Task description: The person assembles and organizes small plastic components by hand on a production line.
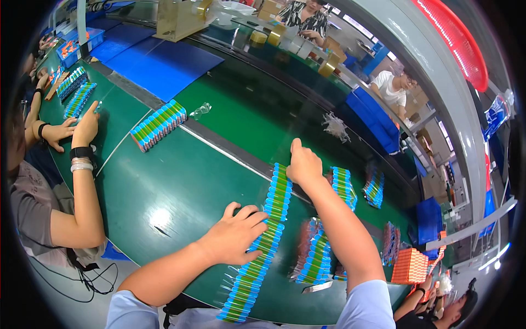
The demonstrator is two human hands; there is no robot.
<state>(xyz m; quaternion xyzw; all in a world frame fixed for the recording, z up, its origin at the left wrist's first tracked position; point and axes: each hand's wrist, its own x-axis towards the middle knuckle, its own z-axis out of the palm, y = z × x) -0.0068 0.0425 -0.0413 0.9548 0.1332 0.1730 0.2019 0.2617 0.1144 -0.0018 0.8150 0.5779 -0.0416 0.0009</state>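
Observation:
A long row of small green-and-blue wrapped sticks (262,249) lies across the dark green table (181,186) in front of me. My left hand (236,233) rests flat on the middle of that row, fingers spread over the sticks. Farther out, my right hand (304,164) presses down on the far end of the same row with its fingers curled. Neither hand lifts anything. To the right of the row sits a clear-wrapped bundle of similar sticks (313,257).
Another row of sticks (159,124) lies further left, and more bundles (344,186) sit to the right. A person on my left has a hand (86,129) on the table. Orange packs (410,266) stand at lower right. A blue mat (161,66) lies at the back.

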